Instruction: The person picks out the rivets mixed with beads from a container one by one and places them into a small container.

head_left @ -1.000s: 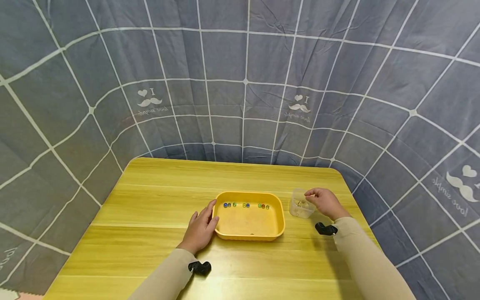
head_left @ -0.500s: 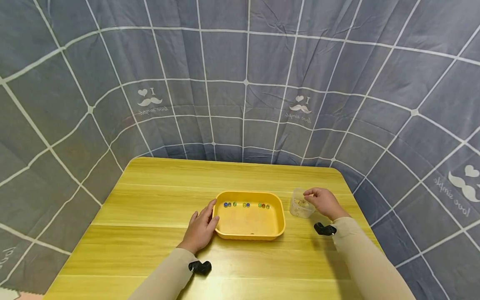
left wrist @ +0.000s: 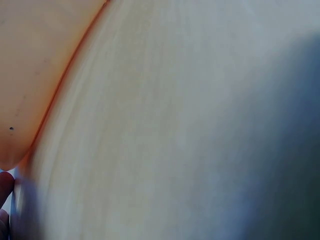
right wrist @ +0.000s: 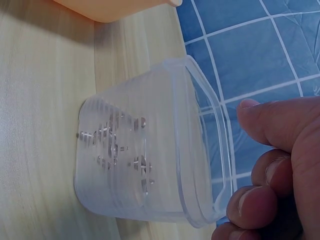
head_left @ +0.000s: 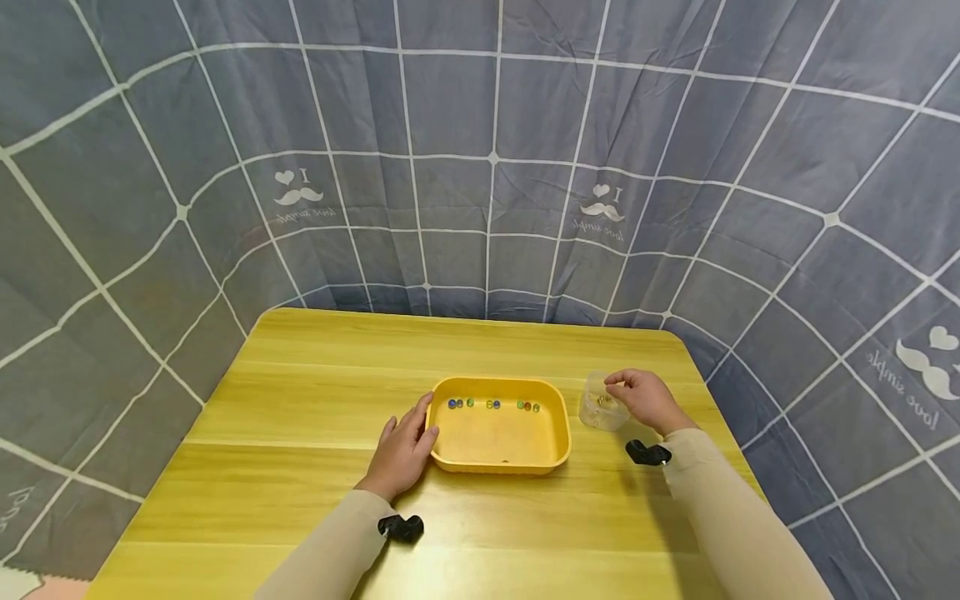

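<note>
My left hand [head_left: 401,450] rests against the left side of a yellow tray [head_left: 498,468], its fingers fairly straight along the rim. In the left wrist view only bits of its fingers [left wrist: 5,185] show beside the tray [left wrist: 37,65]. Several glass marbles [head_left: 491,405] sit in a broken row along the tray's far side. To the right stands a clear plastic container [right wrist: 155,145] with small shiny metal pieces [right wrist: 112,142] inside. Over its open top hovers my right hand [head_left: 647,398], fingers loosely bent, thumb apart from the fingers seen; nothing visible is held.
Both things stand on a wooden table [head_left: 337,358] with light grain. Behind and around it hangs a grey-blue curtain [head_left: 450,196] with white grid lines. A black wrist device sits on each sleeve. A small dark speck [head_left: 505,461] shows near the tray's front edge.
The right hand has shifted very slightly left above the clear container. The head view has tilted a little, moving everything up slightly. The left hand stays on the tray.
</note>
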`<state>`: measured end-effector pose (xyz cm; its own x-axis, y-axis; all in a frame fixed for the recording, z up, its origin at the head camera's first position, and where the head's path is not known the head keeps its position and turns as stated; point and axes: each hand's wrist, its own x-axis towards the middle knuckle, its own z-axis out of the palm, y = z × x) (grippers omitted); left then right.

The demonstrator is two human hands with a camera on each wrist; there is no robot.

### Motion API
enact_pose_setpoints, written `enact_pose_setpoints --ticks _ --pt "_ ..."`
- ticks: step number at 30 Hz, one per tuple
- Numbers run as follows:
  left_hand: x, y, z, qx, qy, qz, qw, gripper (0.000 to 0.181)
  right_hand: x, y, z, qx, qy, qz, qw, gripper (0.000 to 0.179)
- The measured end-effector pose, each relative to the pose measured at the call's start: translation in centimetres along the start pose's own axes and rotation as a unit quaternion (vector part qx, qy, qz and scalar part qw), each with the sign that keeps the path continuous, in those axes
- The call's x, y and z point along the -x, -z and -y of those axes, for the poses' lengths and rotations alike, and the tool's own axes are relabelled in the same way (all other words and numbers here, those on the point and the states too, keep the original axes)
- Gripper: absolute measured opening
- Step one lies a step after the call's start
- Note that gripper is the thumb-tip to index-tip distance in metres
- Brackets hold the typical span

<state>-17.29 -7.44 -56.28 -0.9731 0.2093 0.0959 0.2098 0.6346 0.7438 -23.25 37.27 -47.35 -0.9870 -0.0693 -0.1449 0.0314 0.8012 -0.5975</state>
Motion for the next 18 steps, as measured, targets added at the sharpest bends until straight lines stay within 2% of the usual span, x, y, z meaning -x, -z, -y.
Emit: enact_pose_setpoints --ticks 18 --pt "0.3 0.5 0.5 0.001 -0.002 0.014 0.9999 0.062 1.2 -0.3 1.4 -0.006 -0.001 -0.013 0.9999 0.034"
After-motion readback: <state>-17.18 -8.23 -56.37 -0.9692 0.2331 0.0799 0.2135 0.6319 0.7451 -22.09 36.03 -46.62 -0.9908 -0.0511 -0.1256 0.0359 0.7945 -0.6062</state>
